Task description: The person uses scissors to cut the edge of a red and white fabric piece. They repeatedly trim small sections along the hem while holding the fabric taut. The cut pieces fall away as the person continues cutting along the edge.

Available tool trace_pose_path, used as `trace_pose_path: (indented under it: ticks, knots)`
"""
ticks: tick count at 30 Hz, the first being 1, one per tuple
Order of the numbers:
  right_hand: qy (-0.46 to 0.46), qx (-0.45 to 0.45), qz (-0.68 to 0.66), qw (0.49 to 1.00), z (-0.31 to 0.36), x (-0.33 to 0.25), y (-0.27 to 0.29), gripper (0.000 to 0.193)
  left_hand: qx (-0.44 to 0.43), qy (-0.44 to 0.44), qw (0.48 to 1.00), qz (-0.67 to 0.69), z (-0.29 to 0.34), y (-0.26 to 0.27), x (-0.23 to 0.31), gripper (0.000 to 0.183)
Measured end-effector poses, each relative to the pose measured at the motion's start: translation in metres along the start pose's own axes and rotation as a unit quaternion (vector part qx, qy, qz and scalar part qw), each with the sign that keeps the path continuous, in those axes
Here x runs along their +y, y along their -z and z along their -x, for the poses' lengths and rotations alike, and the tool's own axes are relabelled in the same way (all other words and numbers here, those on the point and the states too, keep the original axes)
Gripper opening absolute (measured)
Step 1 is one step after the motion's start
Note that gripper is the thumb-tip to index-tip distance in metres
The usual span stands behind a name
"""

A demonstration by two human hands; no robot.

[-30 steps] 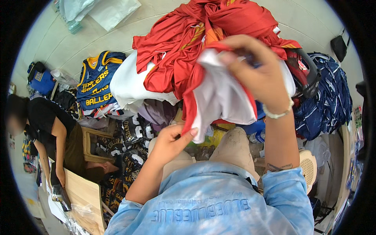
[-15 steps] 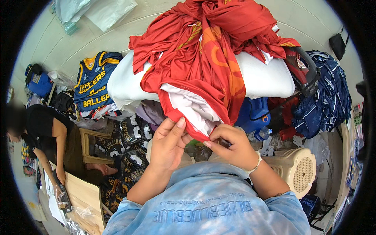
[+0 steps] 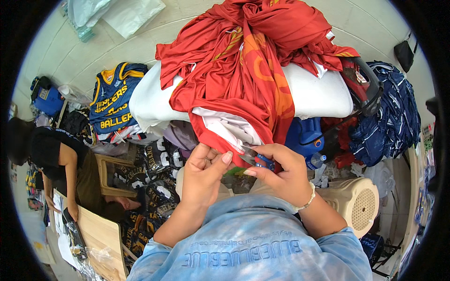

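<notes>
A large heap of red jerseys (image 3: 229, 89) with orange and yellow markings hangs over a white padded board (image 3: 318, 93) in front of me. The nearest jersey's opening faces me, showing its white inner side. My left hand (image 3: 201, 180) pinches the red hem of this opening between thumb and fingers. Small thread snips (image 3: 249, 156) with metal blades and a blue handle sit in my right hand (image 3: 283, 173), its fingers closed round them. The blades point left and lie against the hem, close to my left thumb.
Navy jerseys (image 3: 391, 112) are piled on the right. A navy-and-yellow jersey (image 3: 112, 100) lies left of the board, with black lettered garments (image 3: 157, 159) below it. A beige stool (image 3: 361, 206) stands at my right. Another person (image 3: 70, 159) bends over a wooden board (image 3: 103, 239) at left.
The thread snips have come into view in my right hand, which has come off the hem. My left hand still holds the hem. The person at left has shifted their arms.
</notes>
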State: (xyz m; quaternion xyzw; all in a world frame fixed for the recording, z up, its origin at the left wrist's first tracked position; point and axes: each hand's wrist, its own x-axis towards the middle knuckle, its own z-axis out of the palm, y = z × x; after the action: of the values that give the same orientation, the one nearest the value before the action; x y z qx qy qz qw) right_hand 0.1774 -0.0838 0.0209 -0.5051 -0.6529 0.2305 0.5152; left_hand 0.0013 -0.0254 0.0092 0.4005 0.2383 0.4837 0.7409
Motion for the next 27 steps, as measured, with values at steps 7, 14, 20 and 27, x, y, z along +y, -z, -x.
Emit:
trace_pose_path:
  ticks: [7, 14, 20, 27]
  knots:
    - [0.041, 0.035, 0.017, 0.998, -0.003, 0.001, -0.004, 0.034, -0.02, 0.002, 1.0, 0.017, 0.005, -0.005, 0.006, 0.046]
    - [0.06, 0.022, 0.069, 0.996, -0.004, -0.006, 0.002, 0.03, -0.038, 0.018, 0.999, 0.034, 0.005, -0.007, 0.009, 0.048]
    - [0.081, 0.017, 0.095, 0.992, -0.005, -0.008, 0.003, 0.03, -0.031, 0.03, 0.998, 0.04, 0.006, -0.01, 0.012, 0.049]
    - [0.12, 0.027, 0.127, 0.984, -0.005, -0.009, 0.003, 0.029, -0.026, 0.045, 0.997, 0.051, 0.006, -0.012, 0.013, 0.05]
